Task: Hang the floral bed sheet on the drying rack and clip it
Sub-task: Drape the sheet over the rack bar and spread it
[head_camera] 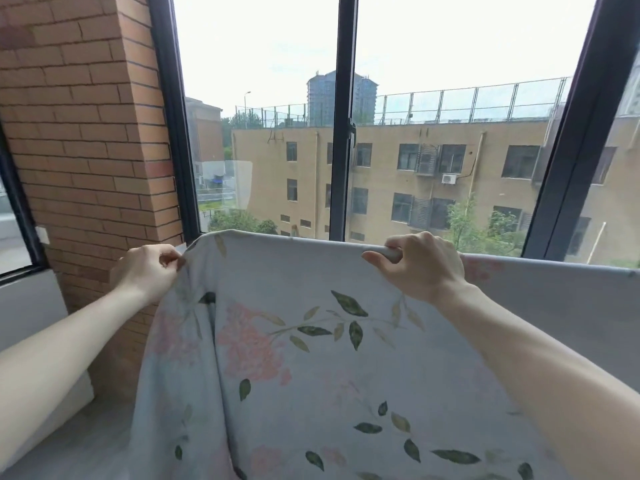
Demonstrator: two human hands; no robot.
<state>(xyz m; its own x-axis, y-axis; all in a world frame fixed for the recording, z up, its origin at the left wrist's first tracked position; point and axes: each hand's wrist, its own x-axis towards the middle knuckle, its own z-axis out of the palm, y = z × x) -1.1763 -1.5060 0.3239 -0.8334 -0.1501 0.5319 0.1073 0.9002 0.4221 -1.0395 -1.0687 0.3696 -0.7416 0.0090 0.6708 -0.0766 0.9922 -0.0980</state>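
Note:
The floral bed sheet (311, 358), pale blue with pink flowers and green leaves, hangs draped over a horizontal bar that it hides almost entirely. My left hand (147, 271) pinches the sheet's left top corner between thumb and fingers. My right hand (422, 263) grips the top edge further right, fingers curled over the fold, with a short grey piece (393, 253) showing between thumb and fingers; I cannot tell whether it is the rack's bar or a clip. The sheet's plainer part (554, 306) stretches on to the right edge.
A brick pillar (86, 150) stands at the left just behind my left hand. Dark window frames (343, 116) run close behind the sheet. A pale ledge (31, 306) lies at the lower left.

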